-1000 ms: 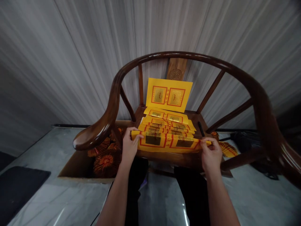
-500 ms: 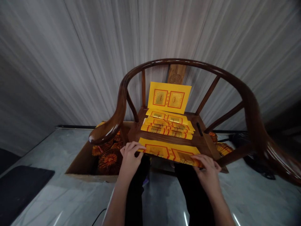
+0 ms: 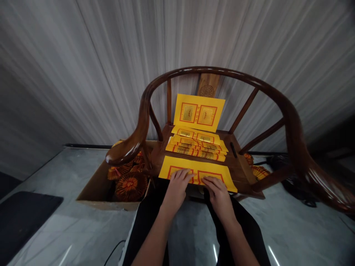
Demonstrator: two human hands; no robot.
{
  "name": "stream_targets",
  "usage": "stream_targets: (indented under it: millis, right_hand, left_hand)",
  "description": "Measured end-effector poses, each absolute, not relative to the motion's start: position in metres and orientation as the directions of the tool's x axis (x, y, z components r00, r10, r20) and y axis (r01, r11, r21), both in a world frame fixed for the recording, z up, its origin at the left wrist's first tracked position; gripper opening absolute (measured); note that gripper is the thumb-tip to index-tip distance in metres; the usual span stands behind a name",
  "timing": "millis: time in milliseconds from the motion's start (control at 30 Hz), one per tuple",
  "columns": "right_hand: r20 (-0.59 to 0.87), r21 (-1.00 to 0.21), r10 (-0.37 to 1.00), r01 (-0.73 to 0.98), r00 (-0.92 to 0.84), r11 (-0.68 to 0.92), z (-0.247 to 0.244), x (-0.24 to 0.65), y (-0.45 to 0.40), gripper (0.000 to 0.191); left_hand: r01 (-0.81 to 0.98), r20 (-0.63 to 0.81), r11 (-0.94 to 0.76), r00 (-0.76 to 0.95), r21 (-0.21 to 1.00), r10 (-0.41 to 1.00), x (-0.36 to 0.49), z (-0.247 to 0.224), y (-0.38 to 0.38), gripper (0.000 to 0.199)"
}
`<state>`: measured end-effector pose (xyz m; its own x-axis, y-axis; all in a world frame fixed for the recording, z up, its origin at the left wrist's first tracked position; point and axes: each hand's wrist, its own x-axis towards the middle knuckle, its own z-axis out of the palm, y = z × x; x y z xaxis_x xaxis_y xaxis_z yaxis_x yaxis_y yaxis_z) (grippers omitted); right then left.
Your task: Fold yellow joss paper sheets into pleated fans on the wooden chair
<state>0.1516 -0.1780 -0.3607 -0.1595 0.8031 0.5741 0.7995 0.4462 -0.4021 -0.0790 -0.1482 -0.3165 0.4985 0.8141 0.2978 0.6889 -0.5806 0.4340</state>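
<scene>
A yellow paper sheet (image 3: 194,163) with two red-framed gold squares lies along the front edge of the wooden chair seat (image 3: 159,154). On its near edge, left of the middle, my left hand (image 3: 176,189) has its fingers bent over the paper. My right hand (image 3: 219,195) grips the same edge a little further right, thumb underneath and out of sight. Behind this sheet is a layered pile of folded yellow sheets (image 3: 195,149). Another yellow sheet (image 3: 203,99) with the same print leans upright at the back.
A curved brown armrest (image 3: 206,69) rings the seat. A black pen-like stick (image 3: 233,149) lies on the seat's right side. On the floor at left, a cardboard box (image 3: 94,184) holds pleated orange-red paper rounds (image 3: 131,186). A black bag (image 3: 288,181) lies at right.
Both hands have moved from the sheet's outer ends inward to the middle of its near edge. More of the sheet's printed face now lies flat on the seat.
</scene>
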Motion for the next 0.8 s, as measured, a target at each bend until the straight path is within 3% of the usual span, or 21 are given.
stream_targets:
  millis: [67,233,367,500,667,800]
  right_hand:
    - [0.593,-0.366,0.789,0.820,-0.157,0.439,-0.353,0.149,-0.181,0.034]
    - [0.602,-0.315,0.780,0.848,-0.169,0.427,-0.310,0.149,-0.181,0.030]
    - [0.550,-0.293,0.800,0.842,-0.239,0.452,-0.257,0.157,-0.161,0.028]
    - [0.478,-0.296,0.838,0.851,-0.261,0.434,-0.221,0.167,-0.130,0.028]
    - [0.353,-0.238,0.893,0.896,-0.281,0.376,-0.231,0.169,-0.108,0.025]
    - [0.365,-0.204,0.890,0.909,-0.274,0.364,-0.244,0.167,-0.106,0.019]
  left_hand:
    - [0.656,0.292,-0.619,0.548,0.432,0.784,-0.077,-0.315,-0.148,0.073]
    - [0.680,0.237,-0.615,0.572,0.399,0.785,-0.087,-0.284,-0.147,0.048]
    - [0.709,0.234,-0.644,0.600,0.288,0.765,-0.091,-0.235,-0.134,0.045]
    - [0.713,0.218,-0.651,0.613,0.260,0.759,-0.085,-0.200,-0.109,0.045]
    - [0.753,0.182,-0.620,0.592,0.223,0.785,-0.072,-0.207,-0.096,0.049]
    - [0.737,0.220,-0.638,0.599,0.222,0.770,-0.069,-0.215,-0.100,0.052]
